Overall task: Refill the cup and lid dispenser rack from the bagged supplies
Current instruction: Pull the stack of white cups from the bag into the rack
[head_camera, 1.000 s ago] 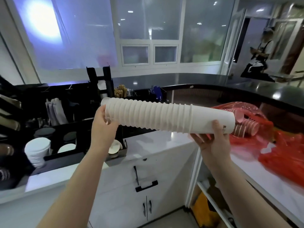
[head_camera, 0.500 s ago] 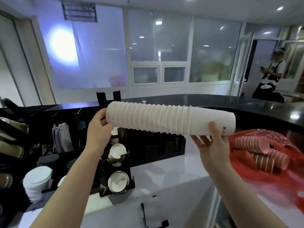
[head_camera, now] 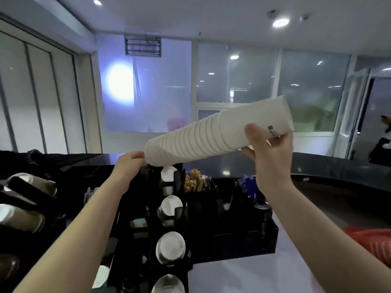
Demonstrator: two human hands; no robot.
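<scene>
I had tipped the stack of white cups [head_camera: 213,137] from level to slanting, low end over the top of the dispenser rack [head_camera: 169,208], ready to feed in. My right hand [head_camera: 267,149] gripped its high end; my left hand's [head_camera: 129,163] fingers pinched the low end. The rack's slots held white cups. The red bag [head_camera: 372,243] lay on the desk, cups inside.

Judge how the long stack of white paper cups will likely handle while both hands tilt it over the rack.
The stack of cups probably stays fairly stiff, since it spans between the left hand and right hand without sagging. It looks light: only fingers pinch it. Nested cups could slide apart toward the lowered left end.
</scene>
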